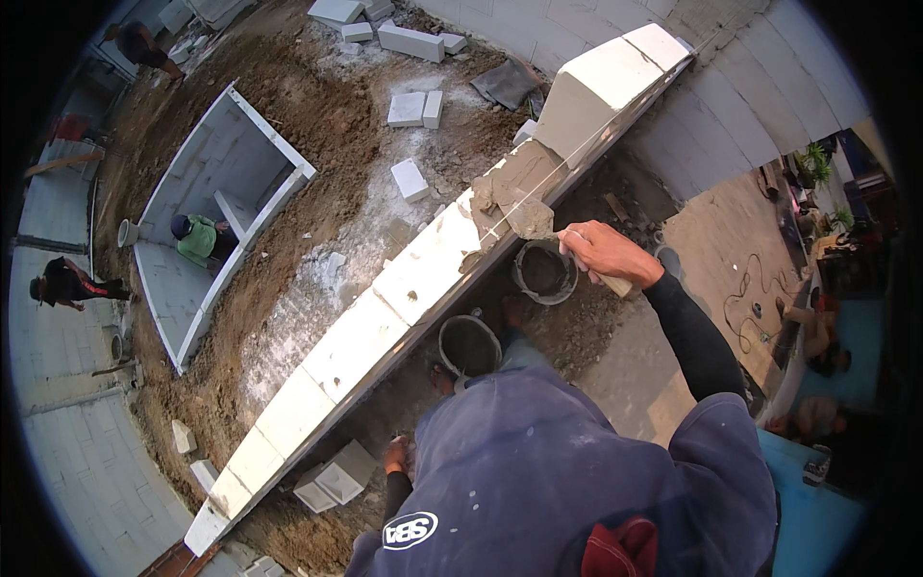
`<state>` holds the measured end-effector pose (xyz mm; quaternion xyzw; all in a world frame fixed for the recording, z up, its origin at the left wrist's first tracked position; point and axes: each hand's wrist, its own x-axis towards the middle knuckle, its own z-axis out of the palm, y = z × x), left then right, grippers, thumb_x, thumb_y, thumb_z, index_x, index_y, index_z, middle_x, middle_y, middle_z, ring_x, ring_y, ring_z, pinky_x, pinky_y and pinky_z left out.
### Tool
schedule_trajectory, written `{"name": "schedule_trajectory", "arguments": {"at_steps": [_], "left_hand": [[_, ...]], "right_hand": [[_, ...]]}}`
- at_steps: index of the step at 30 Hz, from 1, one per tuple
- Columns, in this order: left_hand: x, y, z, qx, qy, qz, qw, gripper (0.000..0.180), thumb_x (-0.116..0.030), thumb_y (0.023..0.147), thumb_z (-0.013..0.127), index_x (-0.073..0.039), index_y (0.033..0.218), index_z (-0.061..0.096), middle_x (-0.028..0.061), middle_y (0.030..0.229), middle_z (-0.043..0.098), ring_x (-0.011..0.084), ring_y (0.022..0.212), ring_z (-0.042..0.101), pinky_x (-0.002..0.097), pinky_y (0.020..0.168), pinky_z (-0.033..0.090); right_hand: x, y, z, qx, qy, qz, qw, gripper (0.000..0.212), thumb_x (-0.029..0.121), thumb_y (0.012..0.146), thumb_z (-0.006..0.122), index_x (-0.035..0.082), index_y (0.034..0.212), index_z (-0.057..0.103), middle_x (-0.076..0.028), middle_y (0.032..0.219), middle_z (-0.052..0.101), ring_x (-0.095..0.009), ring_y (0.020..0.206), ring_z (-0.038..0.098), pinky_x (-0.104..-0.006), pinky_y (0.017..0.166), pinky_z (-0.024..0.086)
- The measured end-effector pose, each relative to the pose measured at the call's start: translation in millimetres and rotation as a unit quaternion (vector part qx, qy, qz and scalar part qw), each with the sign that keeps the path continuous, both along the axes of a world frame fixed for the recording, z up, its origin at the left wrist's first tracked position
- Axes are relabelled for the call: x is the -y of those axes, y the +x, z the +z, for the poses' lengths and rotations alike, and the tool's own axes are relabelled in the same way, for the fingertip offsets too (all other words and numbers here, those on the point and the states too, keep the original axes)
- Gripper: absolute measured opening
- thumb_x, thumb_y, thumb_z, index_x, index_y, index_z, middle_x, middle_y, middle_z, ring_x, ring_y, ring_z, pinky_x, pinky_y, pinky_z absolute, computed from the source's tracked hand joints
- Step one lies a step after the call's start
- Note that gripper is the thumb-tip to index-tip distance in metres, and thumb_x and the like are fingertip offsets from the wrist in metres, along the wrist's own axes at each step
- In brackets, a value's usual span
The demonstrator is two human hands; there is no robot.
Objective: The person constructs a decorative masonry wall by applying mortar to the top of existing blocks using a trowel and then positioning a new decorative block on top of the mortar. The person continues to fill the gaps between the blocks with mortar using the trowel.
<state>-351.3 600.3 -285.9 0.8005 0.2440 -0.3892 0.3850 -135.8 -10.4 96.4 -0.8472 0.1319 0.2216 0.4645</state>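
Note:
My right hand (608,252) is closed round the wooden handle of a trowel. The trowel's blade (532,220), coated in grey mortar, rests at the edge of a mortar bed (510,188) on top of a white block wall (351,332). Beyond the bed, a block (601,75) stands one course higher. A taut string (567,159) runs along the wall top past the blade. Just below the trowel is a bucket (546,273) with grey contents. My left hand (397,454) hangs low beside my body, near the wall's near side; its fingers are too small to make out.
Another bucket (469,346) stands by my feet. Loose blocks (336,478) lie near my left hand, and more blocks (410,180) are scattered across the wall. One person (200,238) works inside a low block enclosure (154,274); another person (72,284) is at far left. A cable (755,308) lies at right.

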Motion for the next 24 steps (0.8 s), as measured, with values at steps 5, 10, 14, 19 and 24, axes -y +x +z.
{"name": "schedule_trajectory", "arguments": {"at_steps": [5,10,14,19,24], "left_hand": [[-12,-1,-4,0.073,-0.03,0.039,0.996,0.038,-0.042,0.097,0.063,-0.008,0.108,0.077,0.0077,0.09,0.07,0.0191,0.08,0.066,0.04,0.063,0.055],[-14,-2,0,0.041,0.088,-0.149,0.984,0.046,-0.047,0.097,0.056,-0.009,0.112,0.077,0.0185,0.098,0.075,0.0341,0.096,0.072,0.0488,0.078,0.057],[-6,3,-1,-0.001,0.116,-0.228,0.967,0.053,-0.051,0.098,0.047,-0.011,0.119,0.075,0.0226,0.119,0.072,0.0436,0.115,0.068,0.0545,0.094,0.051],[-38,6,-36,0.005,0.07,-0.127,0.989,0.055,-0.052,0.099,0.043,-0.011,0.12,0.074,0.0222,0.123,0.07,0.044,0.118,0.065,0.054,0.096,0.05],[-29,16,-35,0.009,0.089,-0.21,0.974,0.052,-0.051,0.101,0.043,-0.01,0.116,0.073,0.0209,0.123,0.07,0.0451,0.118,0.064,0.0541,0.094,0.05]], "right_hand": [[-28,3,14,0.046,-0.107,0.136,0.984,0.044,0.034,0.107,0.046,-0.004,0.094,0.062,-0.019,0.067,0.06,-0.035,0.059,0.066,-0.0463,0.061,0.051],[-15,9,4,0.097,-0.305,0.12,0.94,0.041,0.033,0.107,0.051,-0.004,0.095,0.064,-0.032,0.085,0.067,-0.053,0.085,0.064,-0.0597,0.078,0.049],[17,18,0,0.088,-0.346,0.053,0.933,0.044,0.034,0.105,0.049,-0.005,0.095,0.068,-0.032,0.091,0.07,-0.052,0.089,0.068,-0.0589,0.084,0.052],[35,25,-1,0.022,-0.246,-0.006,0.969,0.047,0.031,0.106,0.044,-0.007,0.09,0.067,-0.028,0.078,0.07,-0.048,0.082,0.071,-0.0551,0.083,0.054],[5,-34,16,-0.025,-0.067,-0.049,0.996,0.049,0.035,0.108,0.043,-0.005,0.089,0.062,-0.016,0.065,0.062,-0.028,0.055,0.069,-0.043,0.06,0.054]]}}
